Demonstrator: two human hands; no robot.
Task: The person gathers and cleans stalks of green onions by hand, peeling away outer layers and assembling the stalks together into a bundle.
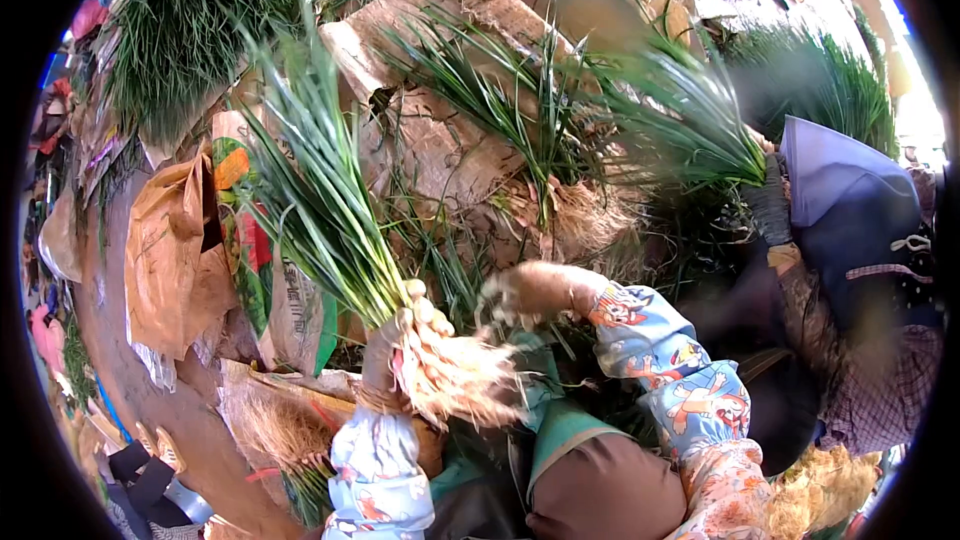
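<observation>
My left hand (379,368) is closed around the base of a bunch of green onions (335,250). Their long leaves point up and away, and pale bulbs with a shaggy mass of tan roots (460,375) stick out to the right of the hand. Just right of the roots, my right hand (545,290) is smeared by motion, so its fingers cannot be made out. Beyond both hands, a looser pile of green onions (545,155) lies on brown sacking (430,130), its roots towards me.
At right, a co-worker's gloved hand (768,202) holds another bunch of green onions (690,125). Big heaps of greens stand at the back left (200,30) and back right (840,80). An orange-brown bag (170,260) and a printed sack (295,310) are at left; rooty bundles (275,425) lie near my left sleeve.
</observation>
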